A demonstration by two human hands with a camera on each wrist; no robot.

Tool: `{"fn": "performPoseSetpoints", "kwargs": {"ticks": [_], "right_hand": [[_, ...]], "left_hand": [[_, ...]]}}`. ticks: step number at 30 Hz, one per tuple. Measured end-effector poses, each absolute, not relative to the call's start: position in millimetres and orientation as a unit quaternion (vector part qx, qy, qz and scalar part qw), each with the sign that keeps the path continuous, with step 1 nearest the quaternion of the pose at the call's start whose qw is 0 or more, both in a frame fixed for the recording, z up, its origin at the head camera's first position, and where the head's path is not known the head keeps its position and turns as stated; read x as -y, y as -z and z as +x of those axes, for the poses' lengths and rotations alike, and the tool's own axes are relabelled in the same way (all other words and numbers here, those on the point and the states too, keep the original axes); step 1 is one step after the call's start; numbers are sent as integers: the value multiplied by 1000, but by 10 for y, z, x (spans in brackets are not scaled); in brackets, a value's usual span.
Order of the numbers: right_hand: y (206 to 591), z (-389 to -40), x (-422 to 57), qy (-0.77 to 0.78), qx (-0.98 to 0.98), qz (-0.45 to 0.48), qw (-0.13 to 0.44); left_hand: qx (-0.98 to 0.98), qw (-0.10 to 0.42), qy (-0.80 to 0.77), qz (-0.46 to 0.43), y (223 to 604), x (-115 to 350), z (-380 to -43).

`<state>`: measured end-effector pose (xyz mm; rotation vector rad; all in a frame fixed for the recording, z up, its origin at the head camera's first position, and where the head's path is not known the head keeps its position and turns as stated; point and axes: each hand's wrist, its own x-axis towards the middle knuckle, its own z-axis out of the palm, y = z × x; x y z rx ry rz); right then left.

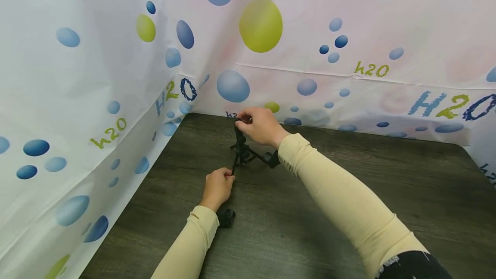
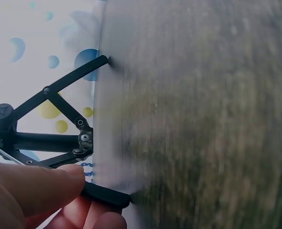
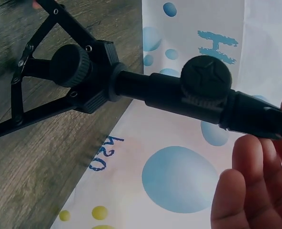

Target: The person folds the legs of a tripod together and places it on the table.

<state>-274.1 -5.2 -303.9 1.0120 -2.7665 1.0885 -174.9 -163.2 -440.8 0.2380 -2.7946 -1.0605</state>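
A small black tripod [image 1: 243, 152] stands on the dark wooden table with its legs spread. My right hand [image 1: 260, 126] holds the top end of its upright column, thumb and fingertips together there. In the right wrist view, a round knob [image 3: 206, 80] with a star sits on the column, just below the fingers [image 3: 248, 160]. Lower down, my left hand [image 1: 218, 187] pinches one tripod leg [image 2: 105, 194] between thumb and fingers, close to the foot. Another leg [image 2: 79, 75], joined by a brace, reaches out to the tabletop in the left wrist view.
The dark wood-grain table [image 1: 348, 193] meets a white sheet [image 1: 310, 20] printed with blue and green dots behind, and another wall of it on the left. A black device [image 1: 226, 218] sits beside my left wrist, and a second dark block [image 1: 272, 158] near my right wrist.
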Motion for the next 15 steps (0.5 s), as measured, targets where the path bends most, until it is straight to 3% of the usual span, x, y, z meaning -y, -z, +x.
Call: {"fn": "performPoseSetpoints", "kwargs": {"ticks": [15], "right_hand": [[3118, -2700, 57, -358, 875, 324, 29]], "left_hand": [[934, 65, 340, 84, 4466, 1655, -1765]]}}
